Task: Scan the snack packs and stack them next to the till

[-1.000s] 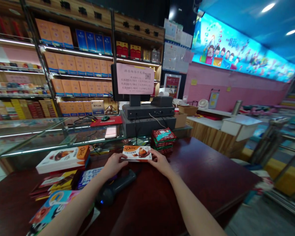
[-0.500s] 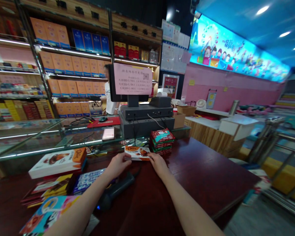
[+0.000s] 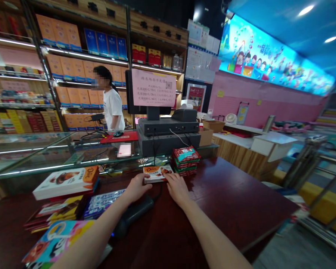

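Note:
A small white and orange Dove chocolate box [image 3: 156, 172] lies on the dark red table, close to the glass counter. At its left end my left hand [image 3: 137, 186] grips the corner, thumb at the front edge. My right hand [image 3: 178, 187] rests with fingers stretched out over the box's right front edge. Just right of the box stands a stack of red and green snack packets [image 3: 185, 160]. Under my left forearm lies a dark handheld barcode scanner [image 3: 136, 216], partly hidden.
At left lie a larger Dove box [image 3: 65, 182], chocolate bars [image 3: 64, 209], blue-white packets [image 3: 102, 203] and a colourful packet [image 3: 56, 241]. A cash register [image 3: 168, 129] with a monitor stands behind the chocolate box. A person in a white shirt [image 3: 113, 108] stands behind the glass counter.
My right hand has shifted from the box's right end onto its front edge, fingers now flatter. The person behind the counter has come out from behind the monitor, to the left.

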`<state>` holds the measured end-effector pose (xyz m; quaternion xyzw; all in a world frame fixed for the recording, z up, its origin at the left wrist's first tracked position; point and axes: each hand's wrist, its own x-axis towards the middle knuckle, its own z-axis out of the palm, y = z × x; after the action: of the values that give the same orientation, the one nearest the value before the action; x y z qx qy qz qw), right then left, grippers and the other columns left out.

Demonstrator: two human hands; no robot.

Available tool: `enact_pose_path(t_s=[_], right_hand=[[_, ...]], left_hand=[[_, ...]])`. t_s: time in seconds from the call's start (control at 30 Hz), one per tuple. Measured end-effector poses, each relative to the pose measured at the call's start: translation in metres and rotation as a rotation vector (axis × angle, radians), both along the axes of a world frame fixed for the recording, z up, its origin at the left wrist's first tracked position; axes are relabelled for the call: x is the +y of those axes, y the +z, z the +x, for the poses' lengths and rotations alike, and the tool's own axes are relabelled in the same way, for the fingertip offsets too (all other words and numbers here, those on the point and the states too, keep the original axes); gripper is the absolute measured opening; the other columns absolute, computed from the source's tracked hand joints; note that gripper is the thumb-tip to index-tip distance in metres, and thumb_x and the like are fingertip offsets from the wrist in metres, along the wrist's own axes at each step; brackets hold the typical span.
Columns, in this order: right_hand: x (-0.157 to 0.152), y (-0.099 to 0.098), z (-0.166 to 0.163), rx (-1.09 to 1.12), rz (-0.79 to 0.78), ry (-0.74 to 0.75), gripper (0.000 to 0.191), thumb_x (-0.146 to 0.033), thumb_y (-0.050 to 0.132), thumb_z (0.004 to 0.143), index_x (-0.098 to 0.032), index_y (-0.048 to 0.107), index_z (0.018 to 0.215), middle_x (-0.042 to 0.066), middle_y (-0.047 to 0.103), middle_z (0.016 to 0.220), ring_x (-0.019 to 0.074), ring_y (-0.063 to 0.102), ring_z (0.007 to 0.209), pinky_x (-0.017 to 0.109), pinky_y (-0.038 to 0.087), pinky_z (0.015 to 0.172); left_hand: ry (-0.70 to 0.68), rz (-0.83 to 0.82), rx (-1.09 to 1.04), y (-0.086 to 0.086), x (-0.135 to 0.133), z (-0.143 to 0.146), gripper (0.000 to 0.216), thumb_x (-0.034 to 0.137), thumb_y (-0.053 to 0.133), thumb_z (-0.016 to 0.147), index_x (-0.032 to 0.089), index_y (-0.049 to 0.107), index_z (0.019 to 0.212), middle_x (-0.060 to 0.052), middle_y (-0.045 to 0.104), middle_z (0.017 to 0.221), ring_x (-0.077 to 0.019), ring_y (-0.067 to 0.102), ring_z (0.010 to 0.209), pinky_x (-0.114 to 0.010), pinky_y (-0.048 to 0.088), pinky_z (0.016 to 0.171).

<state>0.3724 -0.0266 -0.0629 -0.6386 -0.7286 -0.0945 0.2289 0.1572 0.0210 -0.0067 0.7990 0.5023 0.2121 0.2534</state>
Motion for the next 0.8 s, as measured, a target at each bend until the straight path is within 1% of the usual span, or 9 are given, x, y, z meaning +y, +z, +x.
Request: enact_pose_path(t_s=[0.1, 0.23, 0.4, 0.57, 0.7, 0.8], right_hand=[[-0.003, 0.002, -0.002, 0.007, -0.009, 0.046, 0.049, -0.013, 0.047, 0.095, -0.024, 0.053, 0.142, 0.006, 0.062, 0.141, 0.0235, 0.052, 0.127, 0.039, 0.043, 0.104], [-0.003, 0.002, -0.006, 0.01, -0.042, 0.063, 0.049, -0.014, 0.045, 0.096, -0.026, 0.053, 0.142, 0.006, 0.059, 0.144, 0.0228, 0.053, 0.128, 0.041, 0.043, 0.103], [-0.002, 0.0, -0.003, -0.005, -0.058, 0.044, 0.048, -0.015, 0.048, 0.095, -0.026, 0.054, 0.141, 0.006, 0.056, 0.147, 0.025, 0.051, 0.131, 0.044, 0.042, 0.105], [-0.001, -0.003, 0.0, -0.022, -0.063, 0.029, 0.049, -0.017, 0.051, 0.094, -0.027, 0.054, 0.141, 0.008, 0.055, 0.148, 0.0262, 0.05, 0.133, 0.046, 0.042, 0.106], [-0.002, -0.002, 0.0, -0.022, -0.062, 0.017, 0.049, -0.017, 0.052, 0.094, -0.026, 0.053, 0.142, 0.008, 0.054, 0.148, 0.0259, 0.05, 0.133, 0.045, 0.042, 0.106], [-0.003, 0.0, -0.001, -0.005, -0.059, 0.014, 0.049, -0.017, 0.051, 0.094, -0.028, 0.053, 0.142, 0.007, 0.055, 0.148, 0.0255, 0.05, 0.133, 0.044, 0.042, 0.106]], left_hand=[[-0.024, -0.033, 0.038, -0.004, 0.002, -0.006, 0.049, 0.033, 0.068, 0.075, 0.016, 0.065, 0.12, -0.01, 0.071, 0.118, -0.0254, 0.066, 0.109, -0.03, 0.048, 0.094], [-0.059, -0.066, 0.023, -0.003, 0.004, -0.008, 0.052, 0.037, 0.065, 0.076, 0.016, 0.063, 0.123, -0.009, 0.074, 0.111, -0.0244, 0.069, 0.1, -0.03, 0.05, 0.087], [-0.068, -0.056, 0.005, -0.001, 0.006, 0.0, 0.052, 0.034, 0.063, 0.076, 0.013, 0.062, 0.124, -0.011, 0.072, 0.113, -0.0238, 0.068, 0.102, -0.03, 0.049, 0.09], [-0.075, -0.044, 0.008, 0.0, 0.006, 0.005, 0.05, 0.034, 0.064, 0.076, 0.015, 0.063, 0.123, -0.01, 0.072, 0.112, -0.0233, 0.068, 0.101, -0.03, 0.049, 0.09], [-0.058, -0.047, 0.003, 0.002, 0.005, 0.008, 0.049, 0.033, 0.066, 0.075, 0.017, 0.063, 0.122, -0.008, 0.073, 0.108, -0.0219, 0.068, 0.096, -0.029, 0.05, 0.086], [-0.052, -0.05, 0.004, 0.004, 0.004, 0.01, 0.049, 0.031, 0.067, 0.075, 0.016, 0.063, 0.122, -0.009, 0.072, 0.111, -0.0221, 0.068, 0.099, -0.029, 0.05, 0.088]])
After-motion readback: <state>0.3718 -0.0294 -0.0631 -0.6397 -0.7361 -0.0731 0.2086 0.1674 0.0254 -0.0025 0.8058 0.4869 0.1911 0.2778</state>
